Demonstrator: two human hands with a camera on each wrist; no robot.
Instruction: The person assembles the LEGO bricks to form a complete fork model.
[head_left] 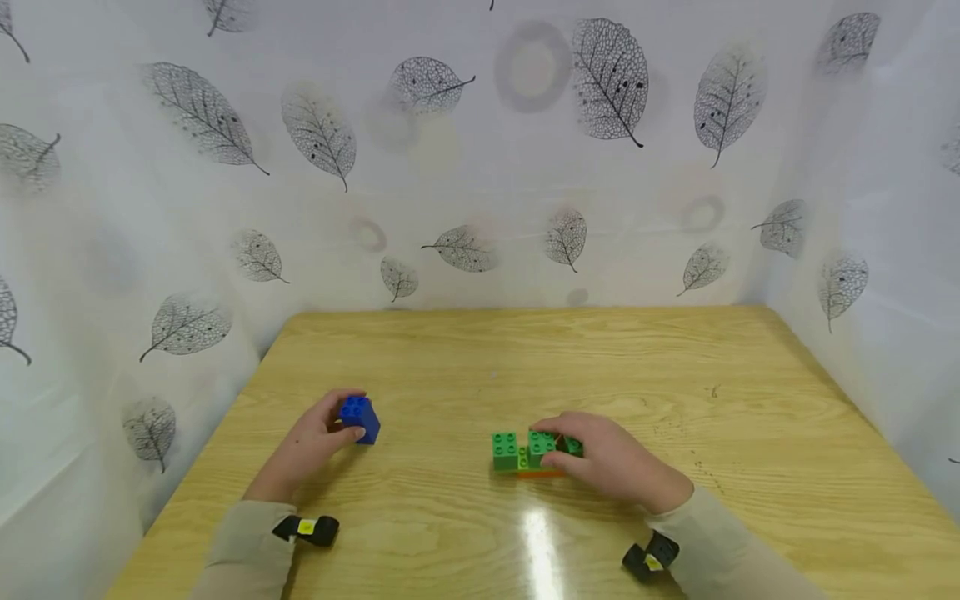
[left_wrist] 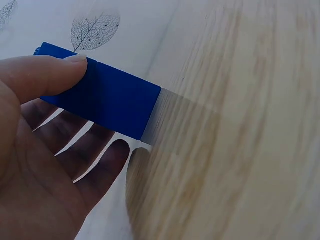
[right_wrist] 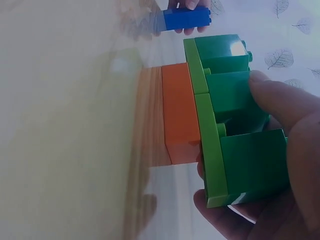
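On the left of the table, a stack of blue toy bricks (head_left: 367,425) stands upright, with studs on top. My left hand (head_left: 310,443) pinches it, thumb on the near face and fingers behind; a seam in the blue stack shows in the left wrist view. Right of centre sits a brick build: an orange brick (right_wrist: 180,110) at the bottom, light green plates (right_wrist: 211,150) over it, and three dark green bricks (right_wrist: 255,162) spaced along the top. My right hand (head_left: 613,460) grips this build, its thumb against the middle dark green brick. Part of the right-hand dark green brick is hidden by the hand in the head view.
The wooden table (head_left: 435,358) extends behind and between the hands. A white curtain (head_left: 480,167) with a leaf print hangs along the back and both sides. A black strap (head_left: 307,529) circles the left wrist, another strap (head_left: 651,560) the right.
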